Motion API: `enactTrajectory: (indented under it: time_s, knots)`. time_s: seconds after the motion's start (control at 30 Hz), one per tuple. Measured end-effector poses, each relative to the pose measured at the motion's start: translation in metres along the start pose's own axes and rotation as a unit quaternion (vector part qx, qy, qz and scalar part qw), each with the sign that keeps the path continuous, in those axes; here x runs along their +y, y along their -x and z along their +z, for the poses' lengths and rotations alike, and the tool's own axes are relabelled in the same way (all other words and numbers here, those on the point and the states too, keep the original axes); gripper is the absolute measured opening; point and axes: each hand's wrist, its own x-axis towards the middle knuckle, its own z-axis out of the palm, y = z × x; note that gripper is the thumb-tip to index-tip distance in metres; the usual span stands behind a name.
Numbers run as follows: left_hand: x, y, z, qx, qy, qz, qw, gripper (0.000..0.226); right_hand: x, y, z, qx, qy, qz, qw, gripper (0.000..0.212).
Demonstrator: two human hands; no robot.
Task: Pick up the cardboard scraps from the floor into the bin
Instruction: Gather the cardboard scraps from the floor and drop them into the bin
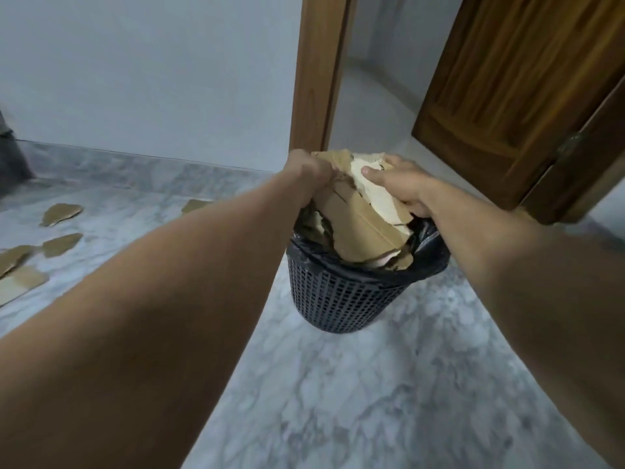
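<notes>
hands on cardboard scraps atop mesh bin

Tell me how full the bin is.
Overfull: the cardboard scraps rise well above the rim of the bin, where the left hand and the right hand grip them.

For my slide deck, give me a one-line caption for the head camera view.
Left hand and right hand hold cardboard scraps atop a black mesh bin; more scraps lie on the marble floor.
</notes>
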Motion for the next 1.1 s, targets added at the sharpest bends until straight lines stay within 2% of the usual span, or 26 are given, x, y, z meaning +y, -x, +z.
enactTrajectory:
  time_s: [0.1, 0.27, 0.43, 0.53, 0.6, 0.67, 0.73, 0.8, 0.87, 0.93, 1.03, 1.1]
  knots:
    - [-0.009, 0.001, -0.016, 0.042, -0.018, 0.037, 0.998, 0.041, -0.002, 0.004, 0.002, 0.002, 0.045, 0.003, 0.999, 0.072]
    - [-0.037, 0.022, -0.082, 0.151, -0.031, 0.09, 0.984, 0.039, -0.047, 0.031, 0.038, 0.023, 0.098, -0.079, 0.992, 0.062]
    - [-0.133, 0.074, -0.182, 0.243, -0.145, 0.088, 0.955, 0.04, -0.084, 0.068, 0.125, 0.047, 0.127, -0.209, 0.968, 0.057]
    - [-0.207, 0.123, -0.239, 0.276, -0.237, 0.047, 0.93, 0.053, -0.089, 0.092, 0.194, 0.012, 0.145, -0.259, 0.955, 0.056]
    - [-0.258, 0.162, -0.265, 0.261, -0.332, 0.017, 0.906, 0.072, -0.083, 0.109, 0.242, -0.047, 0.153, -0.271, 0.949, 0.059]
    - [-0.307, 0.199, -0.285, 0.201, -0.436, -0.014, 0.877, 0.096, -0.071, 0.125, 0.291, -0.118, 0.156, -0.263, 0.945, 0.063]
    - [-0.346, 0.226, -0.294, 0.133, -0.49, -0.056, 0.86, 0.11, -0.056, 0.141, 0.339, -0.199, 0.172, -0.227, 0.938, 0.071]
    - [-0.374, 0.241, -0.292, 0.089, -0.531, -0.081, 0.839, 0.108, -0.04, 0.156, 0.381, -0.27, 0.204, -0.204, 0.918, 0.076]
    - [-0.394, 0.244, -0.283, 0.083, -0.566, -0.09, 0.815, 0.097, -0.024, 0.168, 0.413, -0.313, 0.244, -0.205, 0.895, 0.079]
    - [-0.404, 0.238, -0.282, 0.093, -0.582, -0.105, 0.801, 0.084, -0.009, 0.176, 0.436, -0.335, 0.268, -0.219, 0.876, 0.082]
    - [-0.406, 0.218, -0.3, 0.108, -0.589, -0.107, 0.794, 0.084, 0.006, 0.18, 0.465, -0.35, 0.352, -0.265, 0.827, 0.083]
    - [-0.404, 0.202, -0.319, 0.111, -0.588, -0.097, 0.795, 0.083, 0.004, 0.175, 0.484, -0.335, 0.391, -0.275, 0.812, 0.078]
